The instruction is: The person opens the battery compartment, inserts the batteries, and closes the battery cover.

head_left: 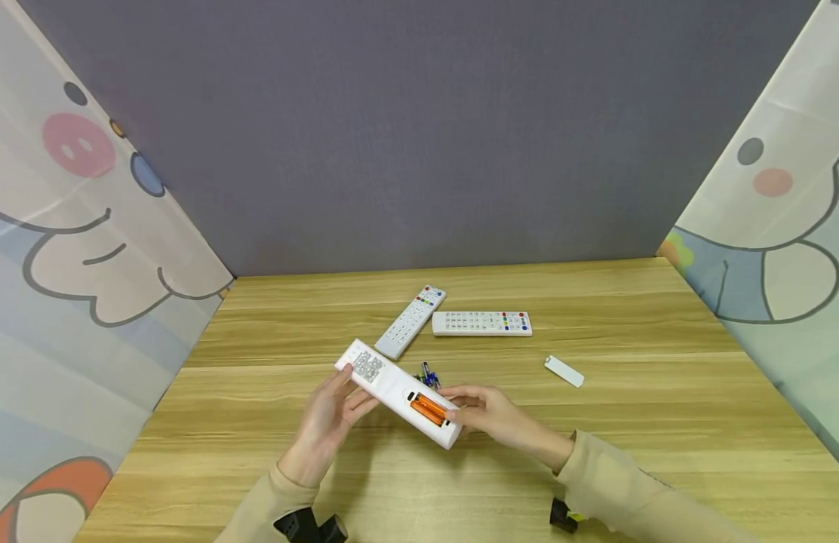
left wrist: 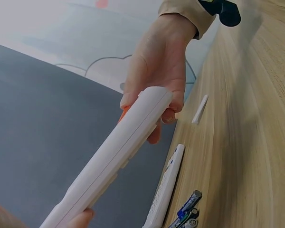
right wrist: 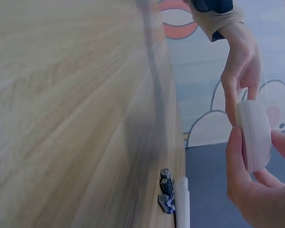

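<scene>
Both hands hold a white remote control (head_left: 395,388) above the table, its back turned up and its battery compartment uncovered. Two orange batteries (head_left: 429,409) lie side by side in that compartment. My left hand (head_left: 322,422) grips the end with the printed label, thumb on top and fingers beneath. At the compartment end, my right hand (head_left: 484,413) holds the remote with the thumb at the batteries and the fingers round the far edge. In the right wrist view the remote's rounded end (right wrist: 255,137) sits between the right thumb and fingers.
Two more white remotes, one slanted (head_left: 409,324) and one level (head_left: 482,323), lie buttons up farther back. Several blue and dark batteries (head_left: 429,375) lie behind the held remote. A white battery cover (head_left: 564,371) rests to the right. A grey panel (head_left: 419,151) stands behind the table.
</scene>
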A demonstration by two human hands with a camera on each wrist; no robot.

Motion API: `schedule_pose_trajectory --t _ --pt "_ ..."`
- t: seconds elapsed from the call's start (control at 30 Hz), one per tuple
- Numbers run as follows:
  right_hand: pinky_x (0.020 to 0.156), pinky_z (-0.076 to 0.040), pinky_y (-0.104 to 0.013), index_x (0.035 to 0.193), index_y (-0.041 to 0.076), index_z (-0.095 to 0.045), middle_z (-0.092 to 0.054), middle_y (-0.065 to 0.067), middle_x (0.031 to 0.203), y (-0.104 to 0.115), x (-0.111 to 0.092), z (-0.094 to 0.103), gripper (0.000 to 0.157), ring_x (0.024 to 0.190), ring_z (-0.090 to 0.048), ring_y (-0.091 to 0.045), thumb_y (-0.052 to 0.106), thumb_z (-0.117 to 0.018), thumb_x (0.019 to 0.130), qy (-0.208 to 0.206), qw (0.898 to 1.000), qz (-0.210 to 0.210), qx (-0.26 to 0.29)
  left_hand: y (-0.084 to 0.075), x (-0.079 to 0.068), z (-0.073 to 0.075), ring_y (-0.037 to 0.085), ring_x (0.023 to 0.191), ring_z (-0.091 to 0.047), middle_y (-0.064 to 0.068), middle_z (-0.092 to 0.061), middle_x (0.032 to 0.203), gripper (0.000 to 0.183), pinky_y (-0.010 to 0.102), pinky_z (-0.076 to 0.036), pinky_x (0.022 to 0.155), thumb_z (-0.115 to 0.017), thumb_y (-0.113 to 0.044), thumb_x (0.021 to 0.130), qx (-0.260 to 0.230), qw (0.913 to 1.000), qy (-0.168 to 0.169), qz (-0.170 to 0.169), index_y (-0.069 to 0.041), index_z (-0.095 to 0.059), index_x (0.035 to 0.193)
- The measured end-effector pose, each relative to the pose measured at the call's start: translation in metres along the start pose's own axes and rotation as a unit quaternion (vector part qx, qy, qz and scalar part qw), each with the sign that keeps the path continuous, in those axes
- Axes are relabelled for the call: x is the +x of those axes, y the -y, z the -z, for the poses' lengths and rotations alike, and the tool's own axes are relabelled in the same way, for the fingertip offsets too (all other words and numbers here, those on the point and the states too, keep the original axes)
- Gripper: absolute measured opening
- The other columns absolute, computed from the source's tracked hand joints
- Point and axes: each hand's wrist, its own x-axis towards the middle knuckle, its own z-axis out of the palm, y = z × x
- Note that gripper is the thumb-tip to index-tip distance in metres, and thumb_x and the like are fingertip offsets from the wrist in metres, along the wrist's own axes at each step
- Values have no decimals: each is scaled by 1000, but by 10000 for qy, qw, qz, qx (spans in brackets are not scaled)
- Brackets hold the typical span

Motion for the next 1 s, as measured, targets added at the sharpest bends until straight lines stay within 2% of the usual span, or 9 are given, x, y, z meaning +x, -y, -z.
schedule_pose_trajectory --t 0.27,0.63,1.0 --pt "69 -54 -35 120 -11 -46 -54 -24 109 4 -2 -2 45 81 -59 -19 10 -60 83 -234 9988 -192 378 1 1 0 23 85 -62 8 -57 99 40 39 -48 85 -34 -15 96 6 10000 -17 9 4 -27 131" --pt "69 -54 -37 117 -7 -51 -60 -15 99 6 -3 -7 46 78 -60 -19 12 -66 78 -555 9956 -544 530 0 -3 -3 21 82 -63 6 -58 99 40 36 -50 83 -35 -15 96 36 10000 61 -51 4 -29 131" --pt "69 -53 -36 113 -6 -50 -60 -10 90 8 -3 -10 41 76 -59 -18 8 -65 77 -669 9928 -763 644 1 -6 -6 21 80 -63 6 -60 98 37 36 -50 81 -35 -15 96 46 9999 100 -43 2 -32 129"
